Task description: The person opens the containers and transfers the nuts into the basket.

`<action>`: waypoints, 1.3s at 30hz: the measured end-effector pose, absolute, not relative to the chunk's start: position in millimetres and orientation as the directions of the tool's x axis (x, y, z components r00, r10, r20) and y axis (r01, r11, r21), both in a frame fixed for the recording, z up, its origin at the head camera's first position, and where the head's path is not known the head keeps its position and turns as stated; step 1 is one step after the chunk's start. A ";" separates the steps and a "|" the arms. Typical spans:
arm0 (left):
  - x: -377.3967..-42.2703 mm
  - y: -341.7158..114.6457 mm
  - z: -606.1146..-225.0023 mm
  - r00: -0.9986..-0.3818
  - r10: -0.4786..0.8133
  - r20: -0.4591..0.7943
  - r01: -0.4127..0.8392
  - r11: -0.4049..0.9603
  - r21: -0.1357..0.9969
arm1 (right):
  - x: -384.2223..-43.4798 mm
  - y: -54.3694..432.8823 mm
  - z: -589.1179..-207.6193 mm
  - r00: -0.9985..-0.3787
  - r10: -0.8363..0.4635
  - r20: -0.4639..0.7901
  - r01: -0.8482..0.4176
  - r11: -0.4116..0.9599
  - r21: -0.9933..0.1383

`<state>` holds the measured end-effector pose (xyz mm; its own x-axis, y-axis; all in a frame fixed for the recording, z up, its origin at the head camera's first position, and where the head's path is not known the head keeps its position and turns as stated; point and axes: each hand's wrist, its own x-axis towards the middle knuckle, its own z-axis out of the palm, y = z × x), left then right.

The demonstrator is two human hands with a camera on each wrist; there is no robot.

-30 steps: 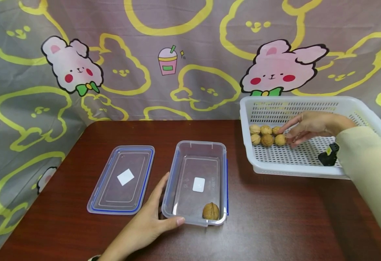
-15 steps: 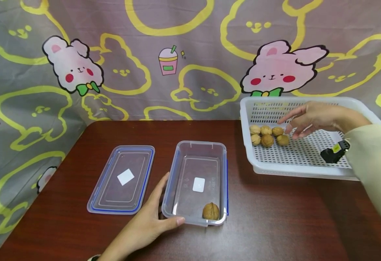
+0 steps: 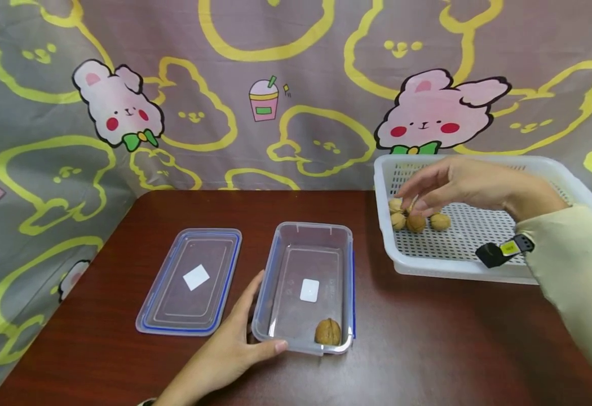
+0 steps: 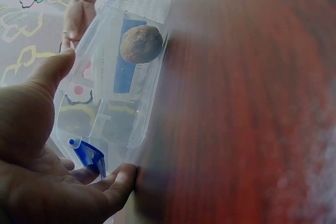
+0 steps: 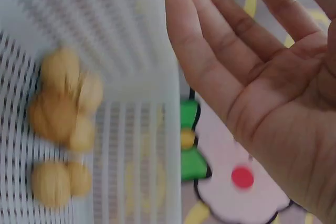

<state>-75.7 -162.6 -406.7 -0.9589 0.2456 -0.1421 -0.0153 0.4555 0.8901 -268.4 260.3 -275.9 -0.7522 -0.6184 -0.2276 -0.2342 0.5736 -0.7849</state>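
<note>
My left hand grips the near left corner of a clear plastic food container. Its thumb lies on the rim and the fingers bend against the side, by a blue clip in the left wrist view. One walnut sits in the container's near right corner. Over the white plastic basket, my right hand hovers above several walnuts grouped at the left side, partly covering them. The right wrist view shows that hand holding nothing, its fingers extended and apart from the walnuts.
A clear lid with a blue seal lies flat on the brown table, left of the container. Behind the table hangs a patterned curtain. A black strap device is on my right wrist.
My right hand has drawn back slightly from the walnuts, then moved left over them. The near right walnut in the group has shifted a little. The left hand and container stay put.
</note>
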 end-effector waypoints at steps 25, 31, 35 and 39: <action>-76.3 -163.3 -407.8 -0.958 0.250 -0.137 -0.006 0.464 0.886 | -226.7 121.8 -302.6 -0.272 -0.930 -0.245 -0.336 0.331 -0.882; -78.0 -163.9 -409.7 -0.950 0.283 -0.131 0.005 0.435 0.900 | -225.9 97.8 -317.0 -0.147 -0.942 -0.302 -0.350 0.335 -0.875; -77.9 -164.1 -409.6 -0.948 0.290 -0.130 0.008 0.430 0.903 | -224.3 88.5 -322.9 -0.127 -0.926 -0.356 -0.339 0.378 -0.861; -77.3 -164.4 -408.7 -0.952 0.272 -0.141 -0.005 0.447 0.894 | -222.6 80.6 -329.4 -0.106 -0.902 -0.417 -0.312 0.429 -0.848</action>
